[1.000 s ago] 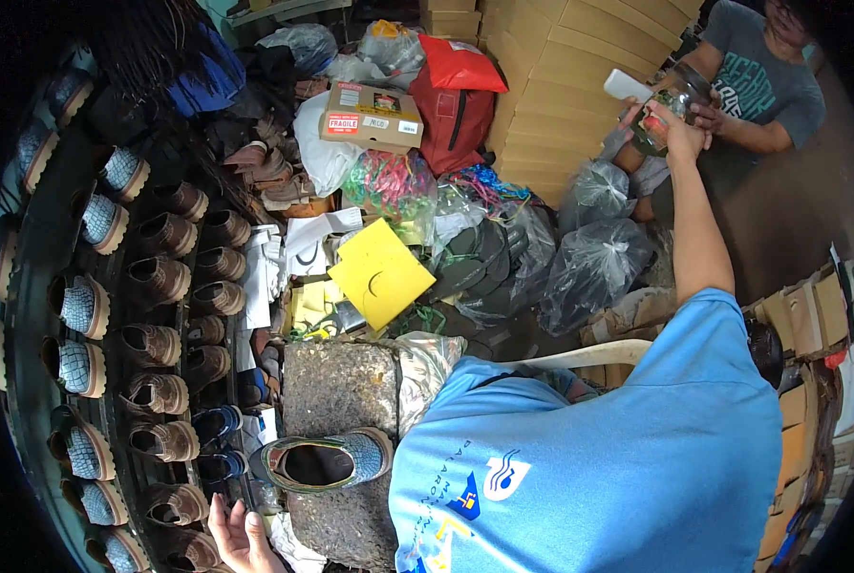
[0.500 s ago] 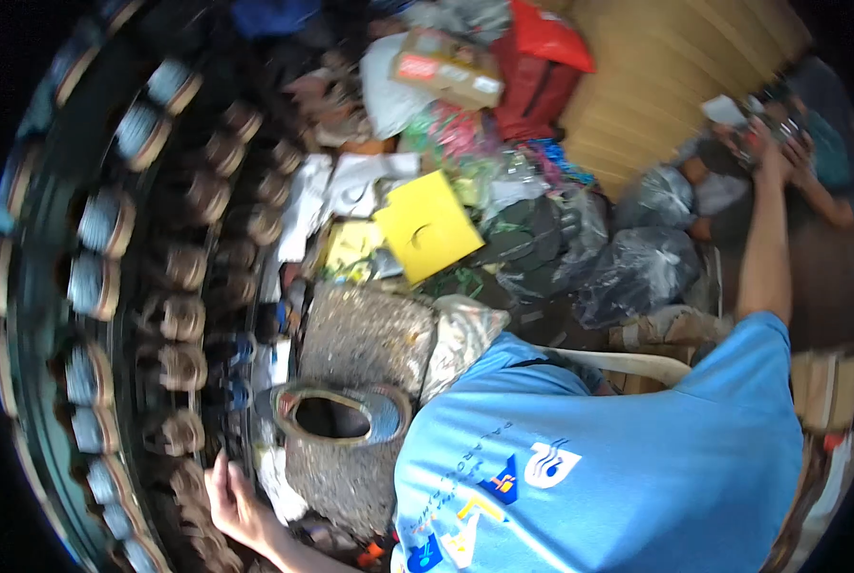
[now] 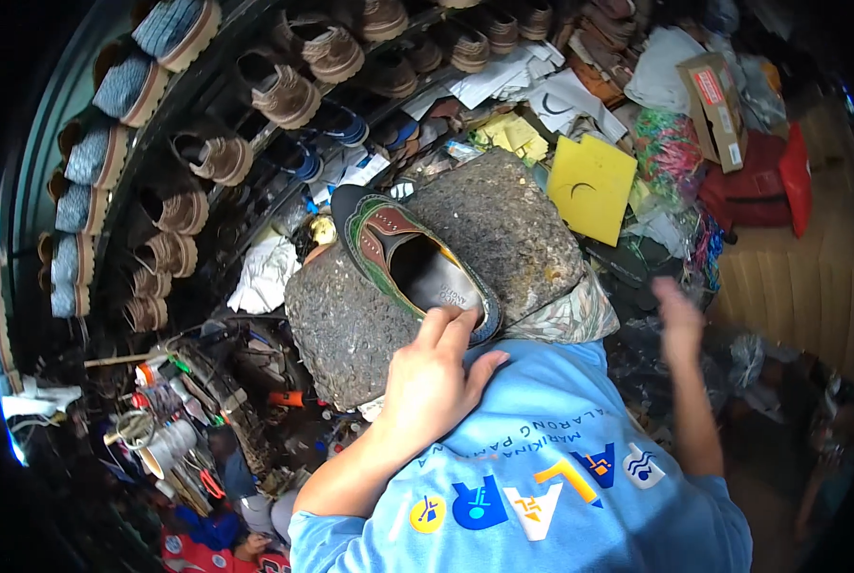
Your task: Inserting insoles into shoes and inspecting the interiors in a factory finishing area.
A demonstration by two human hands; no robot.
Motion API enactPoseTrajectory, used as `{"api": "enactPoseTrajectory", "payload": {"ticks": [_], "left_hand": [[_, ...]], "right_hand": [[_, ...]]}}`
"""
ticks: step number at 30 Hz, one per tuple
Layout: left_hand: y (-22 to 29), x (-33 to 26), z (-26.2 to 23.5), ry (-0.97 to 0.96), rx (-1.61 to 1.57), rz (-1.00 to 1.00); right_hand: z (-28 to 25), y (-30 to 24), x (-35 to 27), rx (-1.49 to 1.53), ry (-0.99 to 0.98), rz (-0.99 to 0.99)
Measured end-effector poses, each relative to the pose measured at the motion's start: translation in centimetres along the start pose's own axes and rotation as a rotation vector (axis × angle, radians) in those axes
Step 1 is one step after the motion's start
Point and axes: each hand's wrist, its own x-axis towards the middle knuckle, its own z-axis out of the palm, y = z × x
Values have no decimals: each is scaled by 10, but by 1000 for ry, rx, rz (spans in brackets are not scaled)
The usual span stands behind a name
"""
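Gripping the heel end of one shoe (image 3: 413, 267), the left hand (image 3: 432, 382) is curling its fingers (image 3: 446, 329) over the rim, the fingertips hidden inside the opening. The shoe, with a green-edged upper and dark insole, is lying sole-down across one rough grey stone block (image 3: 427, 277), toe pointing up-left. The block's lower right corner is covered by a patterned cloth (image 3: 565, 315) and by the person's blue shirt (image 3: 532, 458). The right hand (image 3: 680, 320) is raised, motion-blurred and apart from everything; its fingers are appearing spread and empty, though the blur is making this hard to confirm. Rows of finished shoes (image 3: 207, 158) are sitting on curved racks at left, too many and too cut off to count. One yellow card (image 3: 591, 186) is lying beyond the block.
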Motion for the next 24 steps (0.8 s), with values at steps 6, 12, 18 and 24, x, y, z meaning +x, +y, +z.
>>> {"api": "enactPoseTrajectory", "payload": {"ticks": [6, 12, 18, 24], "left_hand": [[-24, -8, 3, 62, 81, 175], [-5, -13, -28, 67, 125, 469], [5, -25, -16, 7, 132, 278], [8, -21, -2, -44, 150, 45]], "right_hand": [[47, -75, 11, -483, -301, -665], [155, -190, 23, 807, -1105, -12], [230, -232, 17, 1242, -1355, -148], [249, -232, 21, 1153, -1202, -189]]}}
